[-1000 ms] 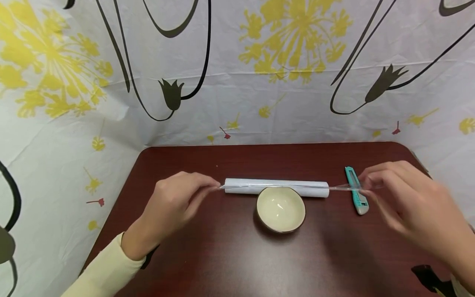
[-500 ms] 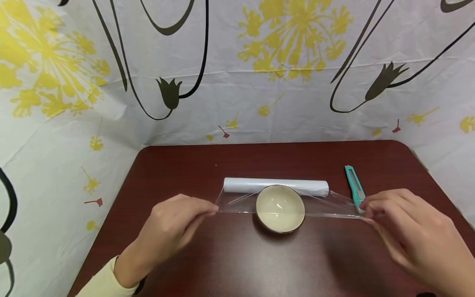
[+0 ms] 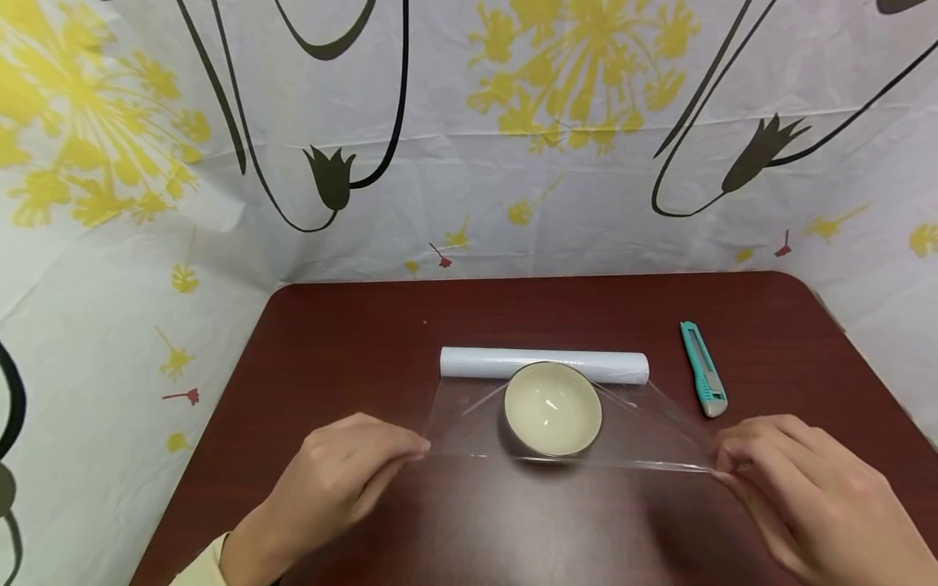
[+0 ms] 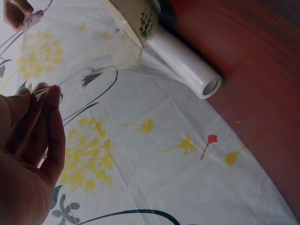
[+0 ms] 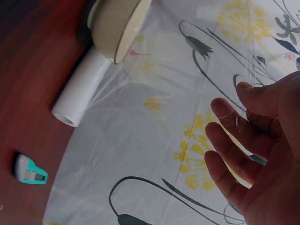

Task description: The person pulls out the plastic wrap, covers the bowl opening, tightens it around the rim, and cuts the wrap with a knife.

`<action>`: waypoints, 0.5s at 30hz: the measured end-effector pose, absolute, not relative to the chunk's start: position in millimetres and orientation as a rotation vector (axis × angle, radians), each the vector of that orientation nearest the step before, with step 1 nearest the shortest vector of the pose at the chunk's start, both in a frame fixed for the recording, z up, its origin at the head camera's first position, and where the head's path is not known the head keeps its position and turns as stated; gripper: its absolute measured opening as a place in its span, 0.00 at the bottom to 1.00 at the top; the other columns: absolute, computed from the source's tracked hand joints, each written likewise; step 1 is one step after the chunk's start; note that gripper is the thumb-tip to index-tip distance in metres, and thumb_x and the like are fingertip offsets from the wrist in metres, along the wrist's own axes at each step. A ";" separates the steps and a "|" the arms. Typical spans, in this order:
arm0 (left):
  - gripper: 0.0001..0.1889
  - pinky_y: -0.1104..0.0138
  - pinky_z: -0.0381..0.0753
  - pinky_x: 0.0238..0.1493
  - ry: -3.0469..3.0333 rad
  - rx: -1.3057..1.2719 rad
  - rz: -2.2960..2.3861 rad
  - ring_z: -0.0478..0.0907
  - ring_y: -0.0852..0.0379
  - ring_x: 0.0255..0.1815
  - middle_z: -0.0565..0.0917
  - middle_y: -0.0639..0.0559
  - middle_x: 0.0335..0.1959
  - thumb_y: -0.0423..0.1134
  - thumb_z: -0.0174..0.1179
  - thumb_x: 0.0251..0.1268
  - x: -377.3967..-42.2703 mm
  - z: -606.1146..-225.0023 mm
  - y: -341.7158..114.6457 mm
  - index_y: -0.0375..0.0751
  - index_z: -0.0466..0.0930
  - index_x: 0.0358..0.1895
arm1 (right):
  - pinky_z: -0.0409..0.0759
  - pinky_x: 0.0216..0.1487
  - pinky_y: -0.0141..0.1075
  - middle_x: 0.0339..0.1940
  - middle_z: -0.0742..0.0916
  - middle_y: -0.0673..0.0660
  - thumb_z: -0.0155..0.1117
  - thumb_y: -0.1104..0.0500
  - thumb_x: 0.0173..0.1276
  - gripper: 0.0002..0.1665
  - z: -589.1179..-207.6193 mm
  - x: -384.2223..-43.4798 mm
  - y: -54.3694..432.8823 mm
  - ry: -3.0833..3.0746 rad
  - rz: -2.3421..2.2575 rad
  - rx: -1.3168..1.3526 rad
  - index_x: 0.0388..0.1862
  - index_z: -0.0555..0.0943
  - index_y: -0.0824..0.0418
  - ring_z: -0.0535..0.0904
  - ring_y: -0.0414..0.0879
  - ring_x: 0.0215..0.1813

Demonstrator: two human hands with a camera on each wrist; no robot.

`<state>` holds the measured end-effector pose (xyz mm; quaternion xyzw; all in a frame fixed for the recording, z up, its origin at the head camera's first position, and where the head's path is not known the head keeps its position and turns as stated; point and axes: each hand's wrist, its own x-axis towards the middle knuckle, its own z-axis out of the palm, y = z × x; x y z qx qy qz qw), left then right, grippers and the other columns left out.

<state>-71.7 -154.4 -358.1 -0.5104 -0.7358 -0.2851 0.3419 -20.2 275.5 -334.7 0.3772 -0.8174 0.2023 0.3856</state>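
Note:
Clear plastic wrap (image 3: 630, 435) stretches from a white roll (image 3: 542, 365) toward me, over a cream bowl (image 3: 553, 408). At its left corner my left hand (image 3: 333, 480) pinches the film between thumb and fingertips. The opposite corner is pinched by my right hand (image 3: 813, 488). In the left wrist view the film (image 4: 93, 49) runs taut from the thumb and fingers past the bowl rim (image 4: 124, 21). The right wrist view has the bowl (image 5: 117, 28) standing against the roll (image 5: 82, 89), with the film's edge at my thumb. The bowl is upright under the film.
A teal box cutter (image 3: 703, 370) lies on the dark red table (image 3: 352, 325), right of the roll and beyond my right hand. A white cloth (image 3: 440, 179) with yellow and dark flower prints hangs behind the table and along its left side.
Both hands have drawn the plastic wrap's front edge toward me, from behind the bowl to its near rim. The film now spans the bowl. Roll, bowl and box cutter stay in place.

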 end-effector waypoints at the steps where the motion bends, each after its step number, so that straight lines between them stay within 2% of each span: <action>1: 0.12 0.67 0.89 0.39 -1.914 -1.340 -0.749 0.88 0.62 0.34 0.92 0.55 0.38 0.37 0.59 0.88 -70.9 -359.6 -154.4 0.38 0.90 0.45 | 0.65 0.62 0.17 0.32 0.84 0.48 0.51 0.47 0.93 0.28 -337.0 -18.3 276.7 -2.102 0.506 0.956 0.31 0.80 0.60 0.75 0.39 0.42; 15: 0.11 0.71 0.88 0.44 -1.955 -1.515 -0.821 0.89 0.62 0.39 0.91 0.54 0.41 0.34 0.57 0.89 -67.8 -382.5 -158.4 0.37 0.89 0.47 | 0.66 0.57 0.18 0.40 0.85 0.42 0.49 0.43 0.92 0.25 -368.8 2.0 289.1 -2.322 0.558 0.877 0.36 0.82 0.54 0.74 0.32 0.48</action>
